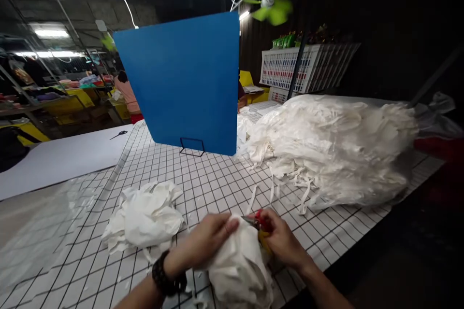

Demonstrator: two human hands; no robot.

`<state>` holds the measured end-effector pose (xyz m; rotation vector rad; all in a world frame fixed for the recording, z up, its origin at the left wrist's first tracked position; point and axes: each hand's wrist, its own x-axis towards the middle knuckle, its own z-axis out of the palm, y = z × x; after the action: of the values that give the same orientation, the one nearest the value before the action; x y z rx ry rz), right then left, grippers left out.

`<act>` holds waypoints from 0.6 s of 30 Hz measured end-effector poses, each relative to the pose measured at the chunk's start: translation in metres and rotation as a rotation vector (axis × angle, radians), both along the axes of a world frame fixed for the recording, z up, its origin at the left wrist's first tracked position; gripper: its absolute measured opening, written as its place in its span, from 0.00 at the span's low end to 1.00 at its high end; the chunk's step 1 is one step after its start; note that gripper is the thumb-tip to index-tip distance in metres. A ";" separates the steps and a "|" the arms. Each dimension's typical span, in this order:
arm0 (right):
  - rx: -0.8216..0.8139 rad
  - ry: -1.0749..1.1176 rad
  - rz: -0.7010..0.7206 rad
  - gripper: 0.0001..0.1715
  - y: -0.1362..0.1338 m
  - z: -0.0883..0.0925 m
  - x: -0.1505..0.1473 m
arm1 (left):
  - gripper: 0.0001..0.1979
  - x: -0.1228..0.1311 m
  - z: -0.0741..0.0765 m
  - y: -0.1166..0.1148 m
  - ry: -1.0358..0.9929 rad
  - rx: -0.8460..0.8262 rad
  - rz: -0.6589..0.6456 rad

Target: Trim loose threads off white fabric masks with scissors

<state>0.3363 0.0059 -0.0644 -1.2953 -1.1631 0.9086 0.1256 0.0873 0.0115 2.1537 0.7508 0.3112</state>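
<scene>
My left hand (213, 234), with a dark beaded bracelet on the wrist, is closed on a bunched piece of white fabric (237, 270) near the table's front edge. In my right hand (284, 239) is a pair of scissors (261, 222) with red and yellow handles. Their metal blades point left and reach the top of the fabric, close to my left thumb. Whether the blades are apart is too small to tell. A loose heap of white fabric pieces (147, 215) lies to the left of my left hand.
A large clear bag (333, 149) of white fabric with trailing straps lies at the right. A blue panel (184, 84) stands on the gridded tablecloth (163, 166). Dark scissors (119, 134) lie on the white surface at the left. A person in pink (127, 94) is beyond.
</scene>
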 end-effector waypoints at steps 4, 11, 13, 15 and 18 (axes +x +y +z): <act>-0.045 0.220 0.022 0.25 0.028 -0.003 -0.022 | 0.24 -0.023 -0.005 0.037 -0.032 0.115 0.241; -0.072 0.334 0.046 0.31 0.056 0.007 -0.016 | 0.19 -0.029 -0.038 -0.002 0.021 0.309 0.530; -0.074 0.342 0.092 0.30 0.058 0.018 -0.022 | 0.20 -0.016 -0.051 -0.025 0.088 0.308 0.497; -0.076 0.341 0.140 0.29 0.059 0.030 -0.028 | 0.14 -0.005 -0.059 -0.038 0.116 0.264 0.489; -0.075 0.319 0.190 0.28 0.057 0.046 -0.027 | 0.05 -0.005 -0.057 -0.039 0.108 0.151 0.491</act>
<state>0.3095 0.0633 -0.0187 -1.0620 -1.0181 1.2594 0.1207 0.0485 -0.0456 2.1130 1.3583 0.5215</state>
